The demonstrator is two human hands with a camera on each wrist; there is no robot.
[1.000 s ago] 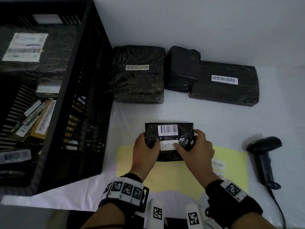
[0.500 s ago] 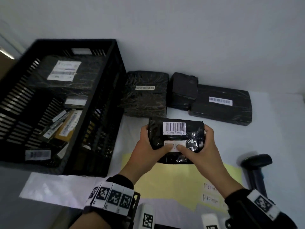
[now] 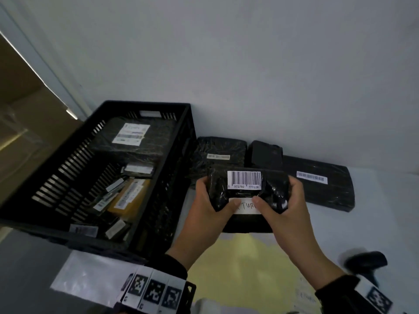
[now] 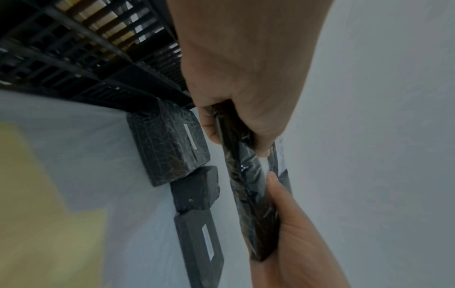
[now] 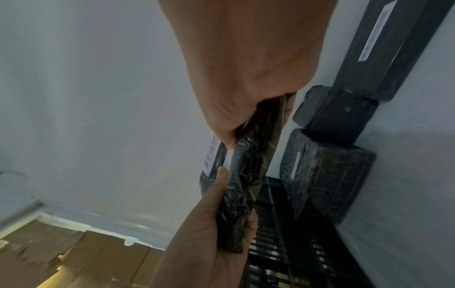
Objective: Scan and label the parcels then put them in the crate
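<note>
we see the left hand (image 3: 209, 208) and right hand (image 3: 286, 208) gripping a black parcel (image 3: 248, 193), thumbs pinching its label (image 3: 247, 207), above a white table (image 3: 374, 223) beside the crate (image 3: 158, 200), a pale wall (image 3: 249, 64) behind.

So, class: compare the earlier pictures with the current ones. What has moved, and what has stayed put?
The small parcel has been lifted off the yellow sheet and carried up toward the crate. Both the left hand and the right hand still grip it, thumbs on the white label. The three parcels by the wall and the scanner stayed put.
</note>
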